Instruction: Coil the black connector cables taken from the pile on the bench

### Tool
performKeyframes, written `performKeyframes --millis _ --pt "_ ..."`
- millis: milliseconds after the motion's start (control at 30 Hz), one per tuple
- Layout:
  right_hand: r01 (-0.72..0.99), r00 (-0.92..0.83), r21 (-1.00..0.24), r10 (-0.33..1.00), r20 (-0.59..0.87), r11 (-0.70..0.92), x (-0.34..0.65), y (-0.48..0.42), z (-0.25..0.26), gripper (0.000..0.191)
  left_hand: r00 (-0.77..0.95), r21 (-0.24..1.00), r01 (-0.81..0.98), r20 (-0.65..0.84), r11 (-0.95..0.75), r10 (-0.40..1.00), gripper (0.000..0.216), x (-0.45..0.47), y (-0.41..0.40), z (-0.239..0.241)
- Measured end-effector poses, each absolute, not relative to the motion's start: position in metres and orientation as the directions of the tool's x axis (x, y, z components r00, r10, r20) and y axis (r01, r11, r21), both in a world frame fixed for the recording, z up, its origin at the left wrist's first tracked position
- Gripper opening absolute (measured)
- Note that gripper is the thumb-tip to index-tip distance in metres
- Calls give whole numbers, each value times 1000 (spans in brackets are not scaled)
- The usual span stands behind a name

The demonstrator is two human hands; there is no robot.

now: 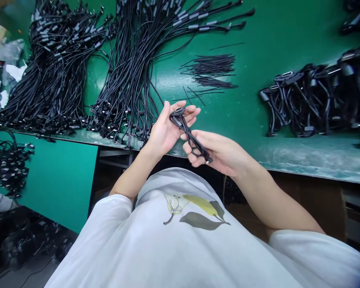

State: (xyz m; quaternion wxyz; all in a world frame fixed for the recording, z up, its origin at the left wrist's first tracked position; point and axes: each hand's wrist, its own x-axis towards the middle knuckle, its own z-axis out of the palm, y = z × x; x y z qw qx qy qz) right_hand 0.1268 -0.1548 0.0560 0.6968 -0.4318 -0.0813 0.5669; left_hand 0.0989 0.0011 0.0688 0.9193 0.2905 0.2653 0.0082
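Observation:
A black cable (192,138), folded into a short bundle, is held in front of my body above the table's near edge. My right hand (219,152) has its fingers curled around the lower end, where a small metal-tipped plug sticks out. The upper end, with a flat black connector, rests over the open palm of my left hand (168,128); the left fingers are stretched out beneath it. Just beyond my hands lie thin black ties (213,70) in a loose pile, with a few strewn nearer.
Long loose black cables (132,60) with grey sleeves spread over the green table (252,116), beside another heap (54,68) at far left. Folded cable bundles (312,96) line up on the right. A lower green surface (60,172) holds more cables (13,168).

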Motion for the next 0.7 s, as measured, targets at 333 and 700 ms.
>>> performKeyframes --millis 333,700 --pt "-886 357 -444 805 -473 131 130 -149 65 14 900 624 176 -415 762 133 33 92 -4 65" --pt "-944 312 -259 817 -486 206 131 -149 67 25 910 652 170 -392 739 136 33 92 -4 59"
